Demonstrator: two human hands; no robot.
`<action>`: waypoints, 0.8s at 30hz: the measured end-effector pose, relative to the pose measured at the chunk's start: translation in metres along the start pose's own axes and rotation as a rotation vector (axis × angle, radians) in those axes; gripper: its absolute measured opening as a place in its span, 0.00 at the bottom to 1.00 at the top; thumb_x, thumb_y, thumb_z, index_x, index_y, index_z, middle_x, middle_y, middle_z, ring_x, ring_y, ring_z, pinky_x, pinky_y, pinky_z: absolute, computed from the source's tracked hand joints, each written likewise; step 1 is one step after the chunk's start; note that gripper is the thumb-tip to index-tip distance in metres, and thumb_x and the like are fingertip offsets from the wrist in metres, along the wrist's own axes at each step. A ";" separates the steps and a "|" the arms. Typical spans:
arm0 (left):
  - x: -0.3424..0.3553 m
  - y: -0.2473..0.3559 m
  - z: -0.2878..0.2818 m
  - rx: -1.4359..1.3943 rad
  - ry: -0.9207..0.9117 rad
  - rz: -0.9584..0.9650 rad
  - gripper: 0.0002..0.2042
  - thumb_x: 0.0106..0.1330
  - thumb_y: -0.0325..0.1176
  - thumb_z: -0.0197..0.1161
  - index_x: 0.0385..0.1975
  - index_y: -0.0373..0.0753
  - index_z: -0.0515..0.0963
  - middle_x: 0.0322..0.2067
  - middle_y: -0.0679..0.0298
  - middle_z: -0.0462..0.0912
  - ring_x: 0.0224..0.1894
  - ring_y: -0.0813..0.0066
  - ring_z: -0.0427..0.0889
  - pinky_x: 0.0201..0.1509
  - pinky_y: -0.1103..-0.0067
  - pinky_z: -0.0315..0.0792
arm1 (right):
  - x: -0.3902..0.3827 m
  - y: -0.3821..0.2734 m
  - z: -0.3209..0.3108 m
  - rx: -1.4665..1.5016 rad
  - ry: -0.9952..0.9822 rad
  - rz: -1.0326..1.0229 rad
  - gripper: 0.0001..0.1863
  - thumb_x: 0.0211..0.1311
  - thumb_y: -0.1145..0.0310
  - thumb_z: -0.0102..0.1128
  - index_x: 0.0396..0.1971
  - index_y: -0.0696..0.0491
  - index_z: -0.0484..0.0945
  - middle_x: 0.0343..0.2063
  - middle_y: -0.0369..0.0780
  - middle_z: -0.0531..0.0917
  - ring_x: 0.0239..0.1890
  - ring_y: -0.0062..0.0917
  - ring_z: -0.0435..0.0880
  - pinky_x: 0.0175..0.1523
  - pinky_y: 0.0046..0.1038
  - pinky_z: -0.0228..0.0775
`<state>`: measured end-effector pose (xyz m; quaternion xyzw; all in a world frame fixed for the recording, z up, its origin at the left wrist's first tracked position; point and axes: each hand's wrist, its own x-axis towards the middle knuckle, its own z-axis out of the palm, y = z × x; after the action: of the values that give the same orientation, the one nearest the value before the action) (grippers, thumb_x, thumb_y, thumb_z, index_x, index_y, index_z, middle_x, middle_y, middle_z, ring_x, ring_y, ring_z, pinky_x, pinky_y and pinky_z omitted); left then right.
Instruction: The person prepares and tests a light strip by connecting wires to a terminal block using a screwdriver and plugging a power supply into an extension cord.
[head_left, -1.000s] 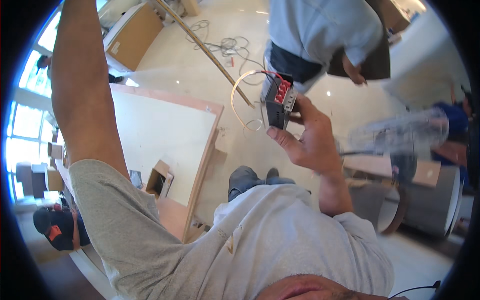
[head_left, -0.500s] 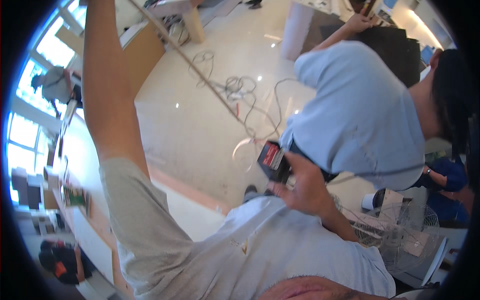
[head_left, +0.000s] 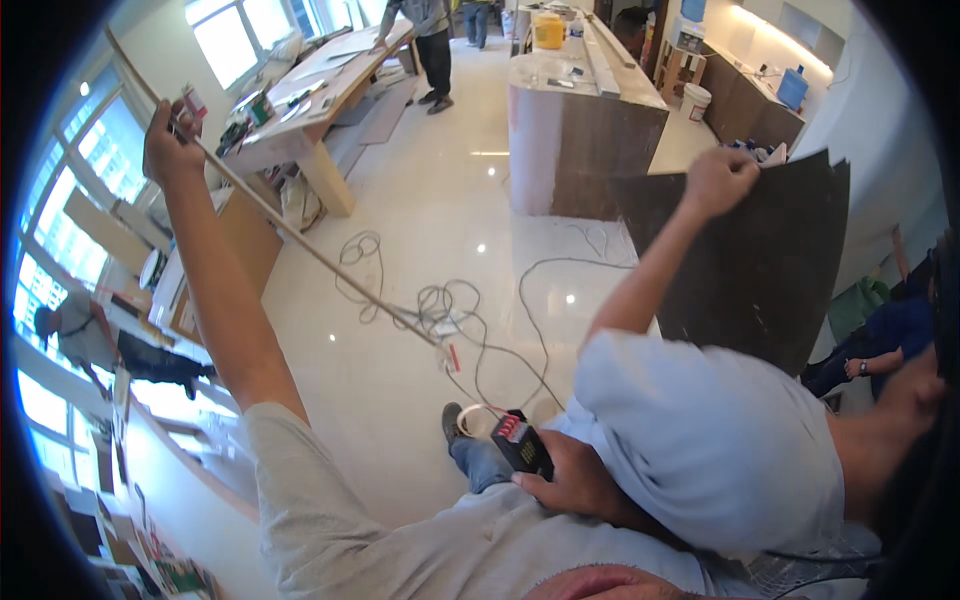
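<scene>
My left hand (head_left: 172,145) is raised at the far left, its fingers closed round a long, thin brown rod (head_left: 290,225). The rod slants down to the right, its lower end above the floor near the cables. Low in the middle, close to my shirt, my right hand (head_left: 575,475) grips a black box-shaped device (head_left: 523,447) with a row of red parts on its upper end. A pale loop (head_left: 480,420) shows just beside the device; whether it is joined to it I cannot tell.
A co-worker in a light blue shirt (head_left: 710,430) stands close at my right, a hand (head_left: 722,182) at the edge of a dark sheet (head_left: 740,270). Loose cables (head_left: 445,305) lie on the glossy floor. Ahead stand a counter (head_left: 585,140) and a cluttered worktable (head_left: 320,90). Other people work farther off.
The view has tilted up, bringing my left hand on the rod into sight. The device in my right hand appears lower and farther left. The co-worker's hand appears lower, at the dark sheet's edge.
</scene>
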<state>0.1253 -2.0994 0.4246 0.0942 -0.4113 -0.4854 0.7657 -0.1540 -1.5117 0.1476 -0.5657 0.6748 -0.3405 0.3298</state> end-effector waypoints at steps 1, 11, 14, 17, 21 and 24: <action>0.013 -0.018 -0.009 -0.004 -0.011 -0.016 0.10 0.66 0.29 0.66 0.41 0.31 0.76 0.32 0.54 0.82 0.23 0.69 0.74 0.26 0.75 0.68 | 0.019 0.007 0.005 0.030 0.054 0.059 0.29 0.53 0.57 0.71 0.51 0.58 0.76 0.42 0.52 0.83 0.46 0.46 0.83 0.53 0.37 0.74; 0.168 -0.178 -0.011 0.049 -0.063 -0.054 0.10 0.66 0.26 0.64 0.43 0.28 0.77 0.32 0.50 0.83 0.22 0.68 0.76 0.24 0.74 0.69 | 0.256 -0.022 -0.004 -0.005 0.517 0.273 0.25 0.53 0.63 0.72 0.47 0.62 0.77 0.33 0.49 0.86 0.37 0.35 0.87 0.45 0.33 0.77; 0.229 -0.207 0.001 -0.006 -0.158 -0.042 0.10 0.69 0.27 0.61 0.44 0.26 0.74 0.35 0.48 0.82 0.23 0.68 0.75 0.26 0.73 0.70 | 0.317 -0.031 -0.044 -0.070 0.698 0.235 0.24 0.54 0.64 0.72 0.47 0.62 0.78 0.34 0.45 0.86 0.36 0.26 0.85 0.43 0.29 0.77; 0.251 -0.226 0.049 -0.014 -0.110 -0.103 0.10 0.71 0.29 0.58 0.44 0.27 0.75 0.35 0.57 0.79 0.32 0.67 0.74 0.45 0.64 0.70 | 0.356 -0.038 -0.085 -0.091 0.905 0.136 0.22 0.58 0.64 0.70 0.48 0.61 0.78 0.35 0.41 0.86 0.36 0.21 0.83 0.42 0.26 0.76; 0.288 -0.263 0.080 -0.111 -0.209 -0.120 0.09 0.69 0.31 0.61 0.42 0.32 0.75 0.32 0.59 0.79 0.26 0.72 0.72 0.32 0.72 0.67 | 0.411 -0.047 -0.128 -0.223 1.027 0.084 0.22 0.61 0.64 0.68 0.50 0.62 0.76 0.35 0.40 0.85 0.36 0.20 0.82 0.41 0.24 0.76; 0.306 -0.295 0.087 -0.144 -0.265 -0.134 0.08 0.68 0.32 0.62 0.40 0.35 0.76 0.29 0.60 0.79 0.21 0.76 0.71 0.22 0.78 0.65 | 0.457 -0.062 -0.141 -0.245 1.008 0.139 0.19 0.64 0.68 0.65 0.51 0.62 0.75 0.37 0.37 0.82 0.40 0.17 0.80 0.44 0.21 0.73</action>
<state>-0.0762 -2.4794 0.4851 0.0014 -0.4658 -0.5717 0.6754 -0.3028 -1.9591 0.2499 -0.3199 0.8205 -0.4665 -0.0825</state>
